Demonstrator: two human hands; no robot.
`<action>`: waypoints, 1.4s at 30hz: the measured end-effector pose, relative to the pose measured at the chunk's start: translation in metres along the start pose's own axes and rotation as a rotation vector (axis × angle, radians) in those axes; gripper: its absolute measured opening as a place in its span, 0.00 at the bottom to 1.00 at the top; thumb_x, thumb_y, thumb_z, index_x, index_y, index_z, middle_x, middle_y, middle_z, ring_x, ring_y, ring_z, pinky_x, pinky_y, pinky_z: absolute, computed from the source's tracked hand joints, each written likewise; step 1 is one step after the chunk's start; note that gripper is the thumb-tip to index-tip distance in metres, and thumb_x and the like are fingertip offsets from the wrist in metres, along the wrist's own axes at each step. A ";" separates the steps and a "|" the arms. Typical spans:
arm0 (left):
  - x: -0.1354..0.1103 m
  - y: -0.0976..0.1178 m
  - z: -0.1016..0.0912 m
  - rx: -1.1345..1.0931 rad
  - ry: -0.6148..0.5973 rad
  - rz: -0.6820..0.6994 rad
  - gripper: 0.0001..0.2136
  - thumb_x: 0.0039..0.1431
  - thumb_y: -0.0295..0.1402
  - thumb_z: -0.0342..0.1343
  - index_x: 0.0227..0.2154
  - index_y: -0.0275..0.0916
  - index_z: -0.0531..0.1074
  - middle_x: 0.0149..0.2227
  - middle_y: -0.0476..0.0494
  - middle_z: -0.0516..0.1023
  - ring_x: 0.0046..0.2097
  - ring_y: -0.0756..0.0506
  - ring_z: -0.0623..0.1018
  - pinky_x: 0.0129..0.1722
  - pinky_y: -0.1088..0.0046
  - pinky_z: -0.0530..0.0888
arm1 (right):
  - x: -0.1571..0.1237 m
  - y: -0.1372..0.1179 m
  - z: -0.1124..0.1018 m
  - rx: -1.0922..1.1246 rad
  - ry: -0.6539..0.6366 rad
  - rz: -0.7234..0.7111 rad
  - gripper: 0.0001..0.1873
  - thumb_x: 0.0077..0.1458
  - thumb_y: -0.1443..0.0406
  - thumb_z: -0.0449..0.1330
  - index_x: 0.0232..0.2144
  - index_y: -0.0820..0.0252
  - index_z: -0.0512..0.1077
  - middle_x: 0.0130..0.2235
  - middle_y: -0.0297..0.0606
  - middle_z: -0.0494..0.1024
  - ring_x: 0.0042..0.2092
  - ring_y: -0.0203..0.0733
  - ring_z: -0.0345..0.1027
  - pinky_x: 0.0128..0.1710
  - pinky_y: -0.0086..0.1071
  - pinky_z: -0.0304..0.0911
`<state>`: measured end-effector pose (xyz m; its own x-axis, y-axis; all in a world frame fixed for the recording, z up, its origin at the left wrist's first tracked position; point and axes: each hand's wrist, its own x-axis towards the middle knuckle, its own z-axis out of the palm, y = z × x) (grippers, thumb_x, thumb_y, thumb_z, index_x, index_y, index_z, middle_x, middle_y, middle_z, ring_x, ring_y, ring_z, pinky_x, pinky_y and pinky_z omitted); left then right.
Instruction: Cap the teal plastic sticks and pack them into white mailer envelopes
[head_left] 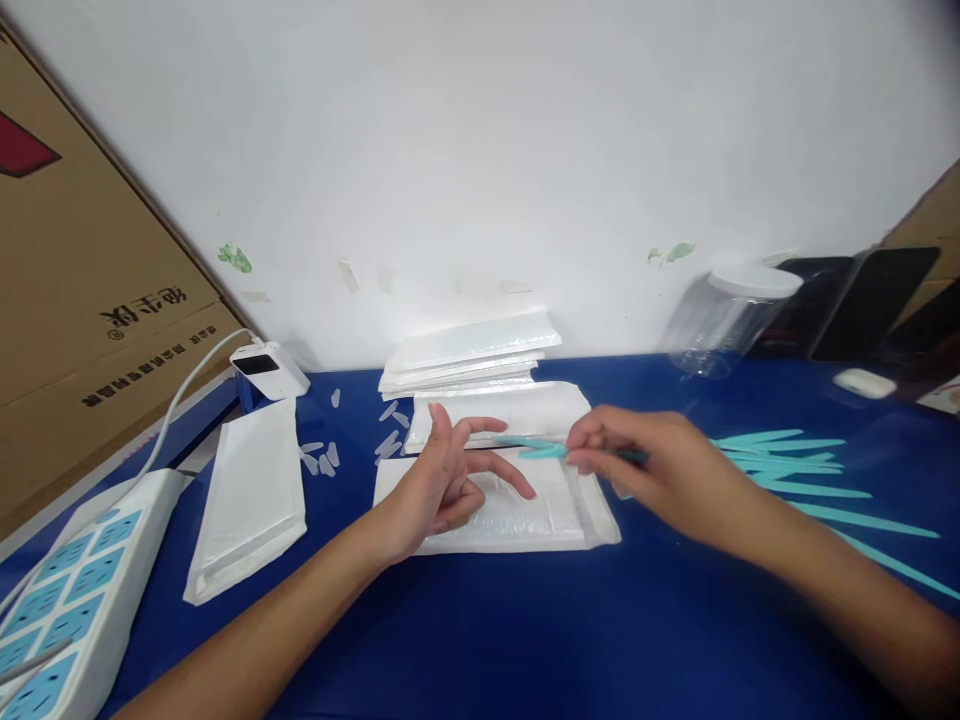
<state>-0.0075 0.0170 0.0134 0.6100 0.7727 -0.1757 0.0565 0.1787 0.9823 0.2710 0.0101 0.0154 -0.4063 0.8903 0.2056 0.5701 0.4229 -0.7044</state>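
My right hand (619, 450) pinches a thin teal strip (544, 450) between thumb and fingers. The strip points left, over the upper edge of a white padded envelope (525, 515) lying on the blue table. Above the same envelope is my left hand (454, 480), thumb up, with two fingers stretched apart and the others curled. One of its fingertips is close to the strip's end; I cannot tell whether they touch. Just behind lies another white envelope (517, 405). Several loose teal strips (817, 490) are fanned out on the table, partly behind my right forearm.
A stack of white envelopes (465, 350) rests by the wall. At left are another envelope (251, 490), small translucent pieces (322, 460), a white device (274, 370) and a power strip (82, 590). A clear jar (731, 315) and a white case (864, 383) stand at right.
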 end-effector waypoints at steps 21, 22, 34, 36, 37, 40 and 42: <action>-0.006 0.003 0.012 0.035 -0.311 -0.161 0.47 0.62 0.67 0.13 0.69 0.46 0.56 0.46 0.35 0.82 0.19 0.55 0.47 0.19 0.73 0.46 | -0.012 -0.023 0.021 0.129 -0.108 -0.163 0.09 0.69 0.62 0.62 0.43 0.49 0.84 0.30 0.28 0.84 0.26 0.33 0.70 0.25 0.28 0.60; -0.006 0.003 0.013 0.047 -0.318 -0.172 0.47 0.62 0.67 0.13 0.70 0.46 0.56 0.43 0.37 0.81 0.19 0.54 0.47 0.19 0.73 0.47 | -0.012 -0.023 0.021 0.133 -0.114 -0.157 0.09 0.69 0.63 0.62 0.43 0.49 0.84 0.30 0.28 0.85 0.26 0.33 0.69 0.24 0.28 0.59; -0.009 0.005 0.021 0.124 -0.315 -0.227 0.46 0.61 0.70 0.17 0.65 0.46 0.59 0.34 0.50 0.66 0.24 0.51 0.48 0.23 0.72 0.49 | -0.013 -0.031 0.029 0.280 -0.226 -0.122 0.08 0.70 0.60 0.63 0.44 0.48 0.83 0.39 0.28 0.88 0.32 0.34 0.79 0.26 0.26 0.61; -0.008 0.005 0.022 0.116 -0.326 -0.230 0.46 0.61 0.70 0.16 0.64 0.46 0.60 0.34 0.50 0.66 0.24 0.52 0.48 0.23 0.73 0.49 | -0.013 -0.033 0.031 0.327 -0.245 -0.125 0.08 0.70 0.61 0.63 0.45 0.49 0.83 0.41 0.29 0.88 0.37 0.34 0.82 0.29 0.25 0.64; -0.008 0.005 0.023 0.108 -0.331 -0.234 0.46 0.60 0.70 0.16 0.63 0.46 0.61 0.34 0.50 0.66 0.24 0.52 0.48 0.23 0.73 0.49 | -0.013 -0.034 0.033 0.344 -0.247 -0.133 0.08 0.70 0.61 0.63 0.45 0.49 0.83 0.41 0.29 0.88 0.38 0.35 0.83 0.31 0.25 0.66; -0.006 0.004 0.023 0.074 -0.335 -0.244 0.47 0.60 0.69 0.15 0.61 0.45 0.63 0.33 0.50 0.67 0.23 0.52 0.48 0.22 0.74 0.49 | -0.013 -0.035 0.039 0.350 -0.234 -0.172 0.08 0.70 0.62 0.62 0.44 0.50 0.83 0.39 0.29 0.88 0.40 0.36 0.83 0.36 0.26 0.70; -0.006 0.002 0.023 0.039 -0.322 -0.239 0.47 0.59 0.70 0.15 0.60 0.45 0.64 0.33 0.50 0.67 0.22 0.53 0.48 0.21 0.75 0.48 | -0.013 -0.034 0.042 0.341 -0.219 -0.181 0.07 0.71 0.62 0.62 0.43 0.50 0.82 0.38 0.29 0.88 0.40 0.37 0.82 0.37 0.27 0.71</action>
<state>0.0075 -0.0012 0.0179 0.7923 0.4806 -0.3759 0.2527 0.3022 0.9191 0.2269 -0.0232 0.0076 -0.6406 0.7347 0.2234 0.2227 0.4562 -0.8615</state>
